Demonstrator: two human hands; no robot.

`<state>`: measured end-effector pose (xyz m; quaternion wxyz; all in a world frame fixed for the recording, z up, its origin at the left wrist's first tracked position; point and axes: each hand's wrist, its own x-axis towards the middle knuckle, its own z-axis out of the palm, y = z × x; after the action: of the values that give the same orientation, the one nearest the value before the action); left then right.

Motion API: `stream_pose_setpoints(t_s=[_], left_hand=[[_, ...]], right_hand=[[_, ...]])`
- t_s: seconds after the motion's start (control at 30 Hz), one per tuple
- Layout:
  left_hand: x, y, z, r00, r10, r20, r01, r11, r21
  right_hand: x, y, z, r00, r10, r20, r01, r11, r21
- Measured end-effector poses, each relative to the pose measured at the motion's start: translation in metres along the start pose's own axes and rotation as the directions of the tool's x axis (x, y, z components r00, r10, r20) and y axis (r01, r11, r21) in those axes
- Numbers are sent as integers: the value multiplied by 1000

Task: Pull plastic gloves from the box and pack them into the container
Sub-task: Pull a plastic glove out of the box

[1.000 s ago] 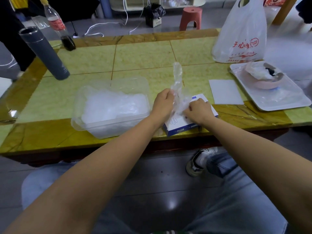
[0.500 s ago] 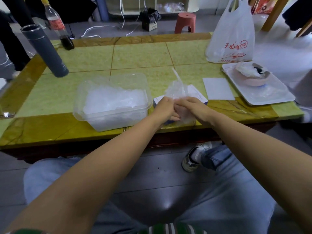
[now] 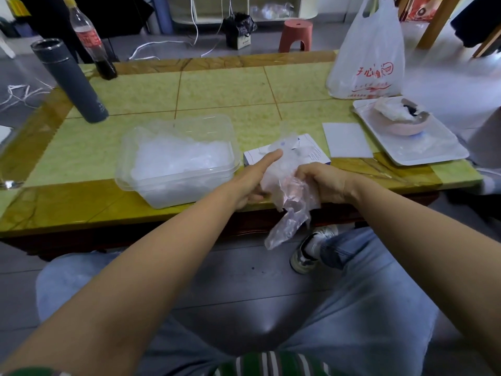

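A: Where is the glove?

B: The glove (image 3: 287, 191) is out of the box (image 3: 311, 154). It's up in the air over the near edge of the table (image 3: 217, 85), crumpled between both hands, with its loose end hanging below that edge.

A: Who has hold of it?

B: The right hand (image 3: 322, 180) has its fingers curled round the bunched middle. The left hand (image 3: 250, 180) lies against the other side, thumb straight along the plastic. Its fingers are tucked underneath, so I cannot tell whether they grip or only prop.

A: How far along, then?

B: Well in, I'd judge. The container (image 3: 127, 169), just to the left of the hands, already has a thick white heap of gloves (image 3: 179, 158) reaching near its rim. This one is pulled but not packed, so it has yet to go left and be pushed down.

A: And the box?

B: It lies flat just behind the hands. How many are left inside is hidden, so the end of the job can't be read from here
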<state>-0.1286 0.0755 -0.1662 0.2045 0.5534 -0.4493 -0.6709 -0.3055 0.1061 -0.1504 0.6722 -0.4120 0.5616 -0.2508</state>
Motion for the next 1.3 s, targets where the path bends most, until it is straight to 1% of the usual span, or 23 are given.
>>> stream_pose_setpoints(t_s=[0.07,0.13,0.23,0.3,0.37,0.47,0.53,0.57,0.6,0.67,0.7,0.73,0.8,0.83,0.9,1.0,1.07,1.1,1.13,1.2,1.23,1.27,1.3], left_hand=[[-5,3,-5,993,-56,105,53,998,27],[-10,6,-11,990,-16,139,10,999,49],[-22,20,-24,982,171,74,-170,985,-20],[-30,34,-38,956,293,-11,-293,955,-39],[-39,46,-57,924,367,-111,-374,926,-49],[-49,58,-87,896,400,-192,-429,891,-147],[-54,59,-106,898,364,-246,-411,895,-173],[-56,58,-115,898,342,-277,-400,897,-187],[-57,55,-124,898,314,-309,-388,897,-214],[-57,47,-144,913,228,-338,-338,888,-312],[-57,43,-153,925,174,-338,-300,880,-368],[-57,39,-161,934,124,-335,-267,865,-424],[-55,33,-172,922,48,-385,-253,827,-501],[-52,31,-177,892,32,-452,-252,864,-435],[-42,26,-181,817,62,-573,-213,957,-199],[-26,22,-182,763,170,-624,-171,984,59],[-15,22,-182,735,254,-628,-60,948,313],[-11,21,-183,726,302,-618,-15,905,424],[-5,20,-183,723,348,-596,9,859,512],[3,18,-183,730,407,-550,30,784,620],[6,16,-182,739,416,-530,40,759,650],[8,14,-180,747,418,-517,47,742,668],[9,13,-179,758,411,-506,54,734,677]], right_hand=[[4,-3,-1,998,-59,-37,60,998,11],[8,-10,-1,989,-137,-52,135,990,-24],[11,-23,0,979,-202,-30,200,978,-59],[12,-33,6,973,-230,5,230,972,-42],[17,-43,16,963,-268,30,268,963,1],[31,-60,34,956,-294,14,286,939,189],[43,-74,51,955,-293,-39,291,910,297],[52,-81,60,950,-305,-68,312,903,297],[60,-85,69,940,-326,-97,340,906,253],[76,-91,88,901,-400,-167,408,913,17],[83,-92,96,880,-439,-180,426,898,-112],[89,-93,103,867,-466,-175,430,879,-206],[99,-98,117,848,-501,-171,421,835,-354],[105,-101,123,838,-516,-175,412,810,-417],[117,-106,131,816,-548,-185,396,763,-511],[132,-107,132,806,-559,-193,337,702,-627],[138,-105,126,790,-573,-219,294,667,-685],[139,-104,125,756,-617,-221,301,627,-719],[138,-103,122,700,-685,-200,322,553,-768],[135,-103,123,569,-817,-95,394,372,-840],[134,-104,125,540,-839,-62,426,336,-840],[132,-104,129,571,-819,-50,447,362,-818],[129,-106,134,662,-748,-44,441,437,-784]])
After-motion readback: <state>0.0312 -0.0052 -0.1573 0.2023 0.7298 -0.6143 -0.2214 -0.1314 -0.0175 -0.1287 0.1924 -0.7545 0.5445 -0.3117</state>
